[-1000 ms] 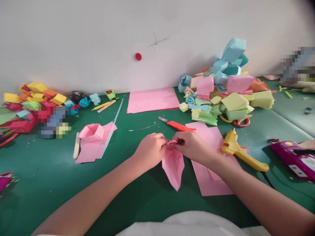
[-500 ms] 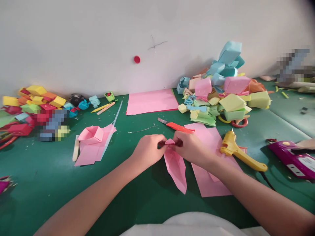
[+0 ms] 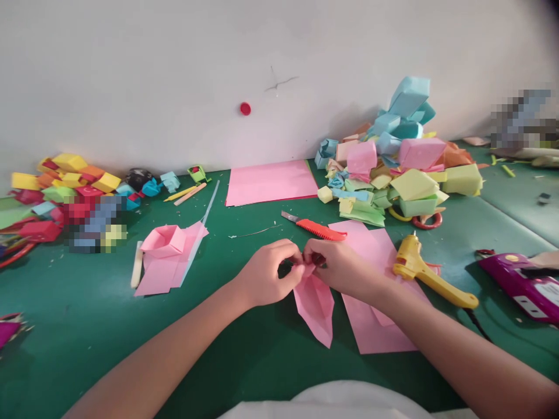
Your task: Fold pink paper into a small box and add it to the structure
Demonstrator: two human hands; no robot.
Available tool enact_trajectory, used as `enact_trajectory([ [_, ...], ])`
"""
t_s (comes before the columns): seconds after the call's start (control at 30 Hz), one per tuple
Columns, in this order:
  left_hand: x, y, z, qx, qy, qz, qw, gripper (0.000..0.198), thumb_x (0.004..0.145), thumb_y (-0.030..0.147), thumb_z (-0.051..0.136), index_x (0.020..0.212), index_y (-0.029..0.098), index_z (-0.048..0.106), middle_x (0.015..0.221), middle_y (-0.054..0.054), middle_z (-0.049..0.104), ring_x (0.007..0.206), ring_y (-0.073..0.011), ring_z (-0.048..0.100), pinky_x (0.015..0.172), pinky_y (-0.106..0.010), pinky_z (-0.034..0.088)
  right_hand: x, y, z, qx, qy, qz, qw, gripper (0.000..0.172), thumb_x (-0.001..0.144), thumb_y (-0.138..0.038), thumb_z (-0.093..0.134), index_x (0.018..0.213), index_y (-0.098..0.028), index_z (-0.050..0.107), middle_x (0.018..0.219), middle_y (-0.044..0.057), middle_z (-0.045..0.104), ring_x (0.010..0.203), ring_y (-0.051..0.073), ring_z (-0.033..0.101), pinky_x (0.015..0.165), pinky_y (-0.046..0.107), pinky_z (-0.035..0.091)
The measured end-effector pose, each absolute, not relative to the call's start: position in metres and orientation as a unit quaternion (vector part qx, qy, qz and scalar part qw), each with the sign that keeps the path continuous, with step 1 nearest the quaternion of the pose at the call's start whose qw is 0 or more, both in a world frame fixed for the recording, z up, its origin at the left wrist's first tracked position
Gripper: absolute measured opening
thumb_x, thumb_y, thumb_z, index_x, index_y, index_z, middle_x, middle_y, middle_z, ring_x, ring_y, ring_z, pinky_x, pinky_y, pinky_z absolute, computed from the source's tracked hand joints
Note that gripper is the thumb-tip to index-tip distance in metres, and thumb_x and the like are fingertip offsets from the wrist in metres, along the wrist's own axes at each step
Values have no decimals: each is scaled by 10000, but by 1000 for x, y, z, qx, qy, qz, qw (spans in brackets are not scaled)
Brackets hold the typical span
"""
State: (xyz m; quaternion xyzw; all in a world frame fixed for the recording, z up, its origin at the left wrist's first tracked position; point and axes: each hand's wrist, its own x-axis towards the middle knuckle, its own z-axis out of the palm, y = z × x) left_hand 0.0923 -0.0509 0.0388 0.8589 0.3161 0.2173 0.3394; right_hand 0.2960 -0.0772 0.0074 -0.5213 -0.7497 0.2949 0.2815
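Observation:
A folded piece of pink paper (image 3: 315, 308) hangs between my two hands over the green table, its pointed lower end towards me. My left hand (image 3: 271, 272) pinches its upper end from the left. From the other side my right hand (image 3: 338, 265) grips the same end, fingertips close to the left ones; the fingers hide most of that fold. Just beyond my hands lies an orange utility knife (image 3: 321, 228) with its blade out. Flat pink sheets (image 3: 362, 326) lie partly beneath my right wrist.
A yellow glue gun (image 3: 430, 279) lies at right, near a purple device (image 3: 522, 285) touched by another person's hand. A folded pink paper box (image 3: 163, 247) sits at left on pink pieces. Colourful folded paper piles (image 3: 414, 186) and a pink paper stack (image 3: 271, 183) line the wall.
The fingers of both hands have closed in over the paper's upper end, which showed more before. The paper's lower part has tilted slightly. The whole view has shifted a little.

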Motion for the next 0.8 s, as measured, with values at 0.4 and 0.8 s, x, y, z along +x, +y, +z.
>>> enact_trajectory([
  [0.4, 99, -53, 28, 838, 405, 189, 314, 115, 813, 123, 611, 830, 221, 552, 838, 19, 651, 742, -156, 620, 629, -251, 452, 298, -82, 26, -527, -749, 327, 232, 206, 771, -85, 572, 911, -228, 622, 872, 10, 704, 750, 175, 643, 647, 283, 474],
  [0.8, 103, -57, 35, 864, 448, 105, 203, 201, 843, 94, 582, 728, 206, 704, 800, -13, 689, 760, -178, 645, 618, -267, 415, 292, -81, 18, -558, -764, 243, 214, 205, 751, -22, 575, 732, -213, 647, 767, 1, 703, 687, 155, 616, 591, 259, 412],
])
